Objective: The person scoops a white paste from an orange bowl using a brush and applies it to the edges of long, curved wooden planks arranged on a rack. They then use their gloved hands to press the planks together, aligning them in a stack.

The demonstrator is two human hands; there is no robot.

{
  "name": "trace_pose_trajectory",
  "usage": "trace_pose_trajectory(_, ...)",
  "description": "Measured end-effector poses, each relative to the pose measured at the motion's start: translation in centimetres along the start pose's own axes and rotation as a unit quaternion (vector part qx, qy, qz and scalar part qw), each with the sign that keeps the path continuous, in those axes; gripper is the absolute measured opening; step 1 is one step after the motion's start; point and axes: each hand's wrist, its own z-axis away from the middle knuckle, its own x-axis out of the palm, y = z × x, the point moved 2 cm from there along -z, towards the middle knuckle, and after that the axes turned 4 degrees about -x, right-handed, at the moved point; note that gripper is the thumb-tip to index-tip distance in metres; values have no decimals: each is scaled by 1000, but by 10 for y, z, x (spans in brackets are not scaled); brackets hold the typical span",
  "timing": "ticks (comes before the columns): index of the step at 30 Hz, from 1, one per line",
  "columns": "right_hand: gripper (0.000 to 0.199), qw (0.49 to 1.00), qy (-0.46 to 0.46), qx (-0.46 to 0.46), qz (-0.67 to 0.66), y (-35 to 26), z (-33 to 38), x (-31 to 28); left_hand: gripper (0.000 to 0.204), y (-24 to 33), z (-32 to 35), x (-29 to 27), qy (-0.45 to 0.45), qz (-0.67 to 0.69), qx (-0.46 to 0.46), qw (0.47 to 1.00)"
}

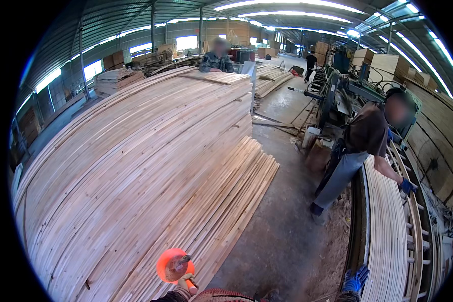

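Observation:
At the lower middle, my left hand [185,283] in a pale work glove is closed round the handle of an orange plastic ladle [162,262]. Brownish material and a small dark piece show inside its round bowl. Behind the ladle lies a broad stack of long, pale wooden strips [136,166]. At the lower right, my right hand [356,280], in a blue glove, has its fingers stretched out. It is beside a row of pale strips [385,216] on a long machine bed; whether it touches them I cannot tell.
A co-worker [367,131] bends over the machine bed at right, one gloved hand at its rail. Another person [217,58] stands behind the stack; a third [311,65] is farther back. Machinery [332,95] and a white bucket [311,136] border the concrete floor [282,201].

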Motion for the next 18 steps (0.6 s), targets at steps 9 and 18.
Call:
trace_pose_trajectory(9,98,1000,-13,-9,10,10,8,8,36,-8,-26,-22,2,137,-48,989)
trace_pose_trajectory(18,87,998,40,-14,-51,-1,5,-9,48,-9,-87,-39,-63,149,-133,978)
